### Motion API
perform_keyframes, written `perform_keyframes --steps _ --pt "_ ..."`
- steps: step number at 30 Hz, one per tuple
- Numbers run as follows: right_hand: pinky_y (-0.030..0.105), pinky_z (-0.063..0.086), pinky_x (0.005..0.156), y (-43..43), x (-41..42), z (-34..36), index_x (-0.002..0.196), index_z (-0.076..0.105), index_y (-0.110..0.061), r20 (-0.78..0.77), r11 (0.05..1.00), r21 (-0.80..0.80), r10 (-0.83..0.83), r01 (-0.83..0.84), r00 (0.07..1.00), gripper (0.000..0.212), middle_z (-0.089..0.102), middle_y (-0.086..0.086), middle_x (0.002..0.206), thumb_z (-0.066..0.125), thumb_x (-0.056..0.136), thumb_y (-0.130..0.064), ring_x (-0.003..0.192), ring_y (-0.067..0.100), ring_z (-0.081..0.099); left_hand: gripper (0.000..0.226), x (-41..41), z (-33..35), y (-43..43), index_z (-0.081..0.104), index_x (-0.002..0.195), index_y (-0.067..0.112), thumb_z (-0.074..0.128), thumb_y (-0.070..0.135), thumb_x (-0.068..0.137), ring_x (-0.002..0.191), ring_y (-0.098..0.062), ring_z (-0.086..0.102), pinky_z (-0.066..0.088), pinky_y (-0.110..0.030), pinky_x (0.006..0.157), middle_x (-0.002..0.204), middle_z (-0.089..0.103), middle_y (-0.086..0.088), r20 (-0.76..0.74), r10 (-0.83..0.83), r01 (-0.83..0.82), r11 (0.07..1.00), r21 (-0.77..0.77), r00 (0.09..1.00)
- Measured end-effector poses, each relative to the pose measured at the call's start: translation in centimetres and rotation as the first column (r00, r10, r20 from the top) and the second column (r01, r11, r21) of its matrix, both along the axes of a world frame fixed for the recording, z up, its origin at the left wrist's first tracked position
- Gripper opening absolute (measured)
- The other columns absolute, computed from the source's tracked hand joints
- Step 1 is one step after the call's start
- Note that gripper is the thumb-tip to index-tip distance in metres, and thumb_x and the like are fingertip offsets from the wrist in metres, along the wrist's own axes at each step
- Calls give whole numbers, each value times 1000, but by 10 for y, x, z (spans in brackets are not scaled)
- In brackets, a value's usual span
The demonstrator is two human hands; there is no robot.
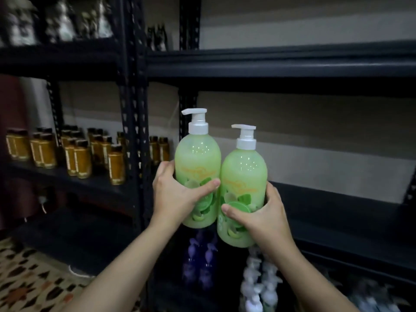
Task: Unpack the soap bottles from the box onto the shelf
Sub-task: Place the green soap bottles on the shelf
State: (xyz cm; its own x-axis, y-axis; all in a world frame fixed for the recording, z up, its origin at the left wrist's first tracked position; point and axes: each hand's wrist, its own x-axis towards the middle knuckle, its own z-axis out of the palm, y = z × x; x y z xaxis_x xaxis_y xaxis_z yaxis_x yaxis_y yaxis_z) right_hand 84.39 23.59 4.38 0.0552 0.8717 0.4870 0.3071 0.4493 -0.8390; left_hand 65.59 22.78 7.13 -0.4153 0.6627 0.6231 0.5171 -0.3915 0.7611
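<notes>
Soap bottles (197, 158) stand upright side by side, gripped singly by left hand (177, 194) and right hand (265, 216).

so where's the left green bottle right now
Head view, centre: the left bottle is gripped in the left hand, beside the right bottle, raised before the dark shelf, amber bottles to its left.

One head-worn view looks forward, slightly down, close to the dark shelving (281, 68); no second view
</notes>
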Motion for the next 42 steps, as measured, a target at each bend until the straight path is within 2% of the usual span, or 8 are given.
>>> perform_keyframes --steps 3,13,19,26,31,34,39,42 --pt "36 55 90 48 -23 9 125 55 -29 -42 1000 20 1 0 999 87 55 -11 115 95 49 -39 105 10 60 84 -16 11 49 61 118 13 91 53 50 105 -12 52 44 -26 87 112 50 5 6 44 -44 998 35 999" --pt "41 53 95 130 -44 -19 122 51 -31 -20 999 -29 -36 35 999 87 50 -14 113 95 47 -42 109 12 56 82 -55 -23 162 58 118 13 87 58 56 106 -12 41 38 -30 87 115 45 2 2 190 -189 978 -92 982" --pt "41 56 90 148 -40 -30 121 54 -32 6 999 -24 -33 33 999 98 59 -10 115 88 35 -62 106 14 62 82 -70 -40 193 59 117 9 89 55 56 103 -14 43 39 -29 85 120 48 -4 19 206 -202 970 -132 978" --pt "40 57 89 148 -38 -33 122 54 -34 -10 1000 -24 -12 12 1000 96 62 -9 116 89 36 -60 106 13 63 92 -67 -45 204 57 125 7 89 57 54 118 -20 45 42 -35 97 125 47 -6 12 182 -178 971 -161 983" --pt "40 56 90 143 -36 -34 121 55 -33 -17 1000 -12 -21 21 1000 94 61 -9 115 88 37 -59 106 13 63 95 -66 -52 205 55 129 11 88 58 53 119 -22 51 45 -38 102 126 52 -5 38 105 -96 976 -196 994" --pt "40 56 90 140 -33 -32 122 55 -32 -22 1000 -16 -28 27 999 95 60 -10 116 88 37 -58 106 12 63 105 -68 -57 205 40 142 17 87 56 57 126 -26 50 45 -45 106 135 52 -7 116 26 4 968 -253 993" --pt "40 57 89 136 -30 -29 122 54 -33 -22 1000 -10 -30 29 999 95 59 -10 115 88 38 -58 106 13 62 88 -67 -67 208 23 140 21 75 52 77 130 -33 44 40 -46 103 140 46 -13 224 -54 123 944 -307 973" --pt "40 57 89 133 -29 -31 123 54 -33 -17 999 -18 -33 32 999 95 59 -10 115 88 37 -58 106 12 63 88 -64 -73 213 16 146 22 71 48 83 130 -32 45 38 -40 103 145 42 -12 256 -98 175 938 -300 962"
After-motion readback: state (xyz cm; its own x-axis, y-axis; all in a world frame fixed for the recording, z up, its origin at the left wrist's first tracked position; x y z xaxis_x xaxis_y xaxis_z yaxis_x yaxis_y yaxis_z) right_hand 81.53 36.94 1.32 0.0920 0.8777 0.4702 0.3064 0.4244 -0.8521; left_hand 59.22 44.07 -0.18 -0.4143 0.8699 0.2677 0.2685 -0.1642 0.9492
